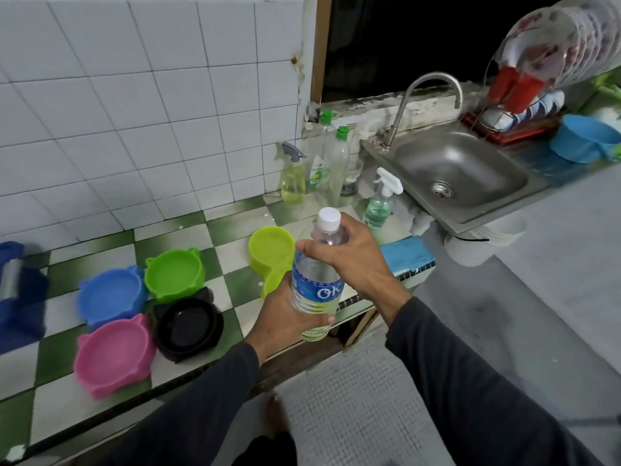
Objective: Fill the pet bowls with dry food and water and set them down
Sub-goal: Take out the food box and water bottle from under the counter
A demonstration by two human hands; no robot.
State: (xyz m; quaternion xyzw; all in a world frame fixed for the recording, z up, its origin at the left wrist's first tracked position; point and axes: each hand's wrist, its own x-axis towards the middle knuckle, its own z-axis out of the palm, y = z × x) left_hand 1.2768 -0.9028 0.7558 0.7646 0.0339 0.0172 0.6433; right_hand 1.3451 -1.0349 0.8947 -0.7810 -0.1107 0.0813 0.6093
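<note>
At far left on the green-and-white checked counter [235, 260], against the tiled wall, a dark blue container [16, 290], partly cut off by the frame edge. Right of it, four cat-eared pet bowls clustered close together: blue bowl [111, 295] at far left, pink bowl [116, 356] nearest the counter edge, green bowl [174, 275] farther back, black bowl [188, 326] in front of the green one. No food or water visible in any of them.

Further right, a lime-green scoop [268, 255] lying on the counter, its handle pointing toward the near edge and partly hidden behind the hands.

Centre, held above the counter's near edge: a clear water bottle [316, 287] with a blue label and a white cap [329, 218], upright with a slight tilt, cap on. Left hand [285, 317] wrapped round the lower body of the bottle, fingers curled about it from behind. Right hand [349, 253] clasping the neck and shoulder just below the cap, thumb across the front.

Behind, by the wall corner, a yellow spray bottle [293, 176], two tall green-capped bottles, and nearer, a spray bottle [381, 200] of greenish liquid. Blue cloth [406, 253] just right of the hands at the counter's end.

Farther right, a steel sink [460, 169] with a curved tap [426, 95], then a dish rack [524, 105] of plates and a blue tub [584, 137] at far right.
</note>
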